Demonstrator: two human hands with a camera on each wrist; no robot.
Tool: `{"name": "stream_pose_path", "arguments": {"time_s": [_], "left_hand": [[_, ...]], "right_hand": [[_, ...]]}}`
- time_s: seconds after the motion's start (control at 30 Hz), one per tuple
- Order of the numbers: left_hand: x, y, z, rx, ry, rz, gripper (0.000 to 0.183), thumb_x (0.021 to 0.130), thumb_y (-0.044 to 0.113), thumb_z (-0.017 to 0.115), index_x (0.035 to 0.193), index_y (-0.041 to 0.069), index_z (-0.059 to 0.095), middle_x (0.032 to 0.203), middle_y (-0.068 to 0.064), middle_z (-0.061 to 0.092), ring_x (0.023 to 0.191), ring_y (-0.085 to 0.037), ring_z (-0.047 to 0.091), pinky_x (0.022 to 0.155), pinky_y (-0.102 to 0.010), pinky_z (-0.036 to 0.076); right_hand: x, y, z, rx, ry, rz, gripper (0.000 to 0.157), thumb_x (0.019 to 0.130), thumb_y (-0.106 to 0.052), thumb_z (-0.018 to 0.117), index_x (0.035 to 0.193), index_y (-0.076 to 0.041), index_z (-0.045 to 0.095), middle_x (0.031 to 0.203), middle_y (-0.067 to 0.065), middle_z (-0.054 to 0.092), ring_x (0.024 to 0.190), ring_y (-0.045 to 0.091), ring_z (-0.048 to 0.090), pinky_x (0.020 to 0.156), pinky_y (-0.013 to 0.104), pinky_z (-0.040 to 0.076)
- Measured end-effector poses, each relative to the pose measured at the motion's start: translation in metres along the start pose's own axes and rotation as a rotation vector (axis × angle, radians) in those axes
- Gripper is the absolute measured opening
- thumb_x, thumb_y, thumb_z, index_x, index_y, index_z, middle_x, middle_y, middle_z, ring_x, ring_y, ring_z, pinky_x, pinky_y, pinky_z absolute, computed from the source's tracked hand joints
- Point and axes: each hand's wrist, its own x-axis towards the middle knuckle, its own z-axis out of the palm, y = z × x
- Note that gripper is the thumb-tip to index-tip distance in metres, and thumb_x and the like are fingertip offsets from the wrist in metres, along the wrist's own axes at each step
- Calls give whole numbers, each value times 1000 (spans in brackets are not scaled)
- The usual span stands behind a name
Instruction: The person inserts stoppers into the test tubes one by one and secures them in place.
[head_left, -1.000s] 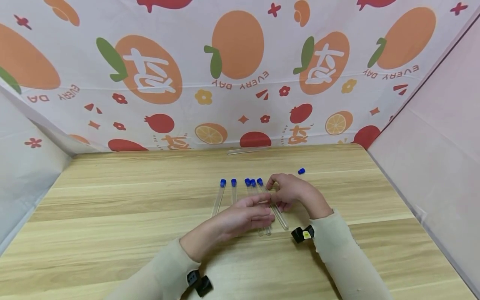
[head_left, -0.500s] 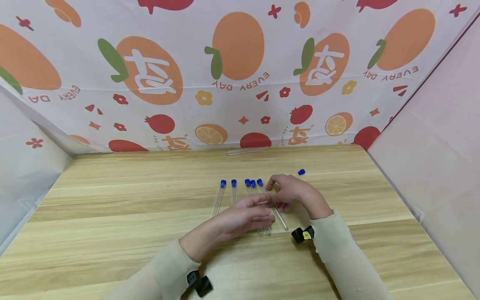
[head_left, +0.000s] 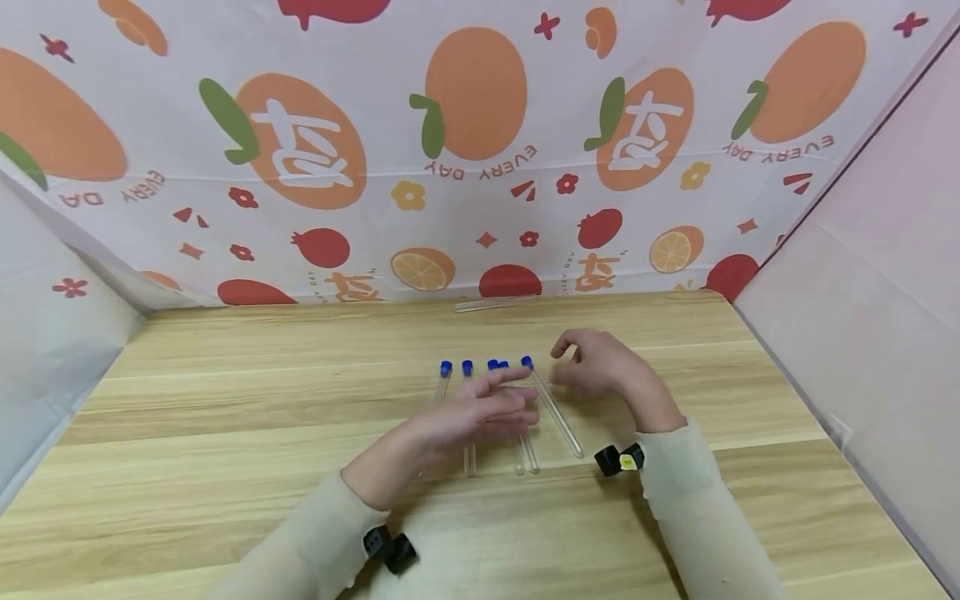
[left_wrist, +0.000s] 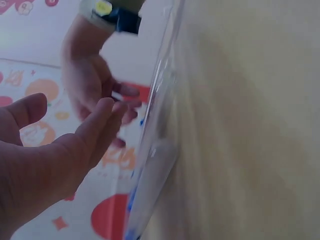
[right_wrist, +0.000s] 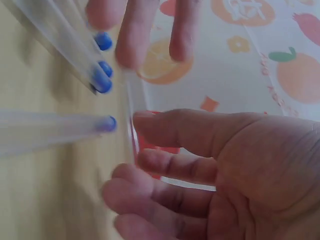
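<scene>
Several clear test tubes with blue caps lie in a row on the wooden table. My left hand (head_left: 472,417) hovers over the middle tubes (head_left: 530,454), fingers outstretched, and hides part of them. It holds nothing; the left wrist view shows its thumb apart from the fingers. The rightmost test tube (head_left: 555,408) lies slanted, set off from the others. Just right of its blue cap (head_left: 527,362) is my right hand (head_left: 606,368), fingers loosely bent. Nothing sits between those fingers in the right wrist view, where a tube's blue cap (right_wrist: 107,123) appears left of the fingertips.
An uncapped clear tube (head_left: 497,304) lies at the table's back edge, by the fruit-printed cloth (head_left: 480,192). Plain pale sheets (head_left: 870,250) stand along both sides of the wooden table (head_left: 225,392).
Both hands have drawn apart, the left one leftward, the right one to the right and back. The rightmost test tube has shifted slightly right. The loose blue cap is now hidden behind the right hand.
</scene>
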Motion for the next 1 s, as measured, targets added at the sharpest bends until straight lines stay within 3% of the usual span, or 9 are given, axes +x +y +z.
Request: {"name": "stream_pose_path", "arguments": {"time_s": [0.23, 0.37, 0.53, 0.73, 1.0], "left_hand": [[-2, 24, -30, 241, 132, 147, 54, 102, 10, 55, 151, 1, 34, 144, -29, 45, 124, -42, 56, 105, -53, 46], [-2, 34, -49, 408, 217, 186, 46, 104, 12, 52, 148, 2, 42, 137, -24, 53, 121, -43, 56, 101, -56, 49], [11, 34, -74, 696, 354, 244, 39, 103, 14, 53, 141, 4, 51, 129, -20, 61, 115, -39, 61, 93, -48, 55], [32, 36, -102, 996, 482, 289, 38, 99, 10, 56, 135, -3, 56, 126, -24, 63, 114, -36, 61, 98, -49, 51], [59, 53, -112, 1330, 535, 252, 39, 94, 12, 63, 132, 1, 59, 128, -19, 63, 103, -33, 62, 97, -49, 50]], "right_hand": [[-2, 8, -25, -35, 212, -57, 32, 91, -29, 73, 118, -12, 67, 93, 7, 67, 82, 22, 62, 71, 34, 51], [-6, 20, -31, -29, 264, -57, 28, 93, -28, 69, 116, -13, 69, 98, 8, 68, 91, 24, 62, 75, 36, 51], [-12, 34, -36, -56, 313, -11, 30, 95, -29, 66, 121, -13, 67, 110, 13, 70, 103, 31, 63, 85, 46, 52], [-8, 42, -39, -104, 345, 7, 43, 95, -28, 67, 135, -15, 61, 135, 21, 59, 125, 42, 53, 101, 61, 44], [6, 58, -36, -129, 286, -26, 53, 94, -14, 69, 144, -17, 53, 151, 17, 46, 139, 42, 38, 112, 62, 33]]}}
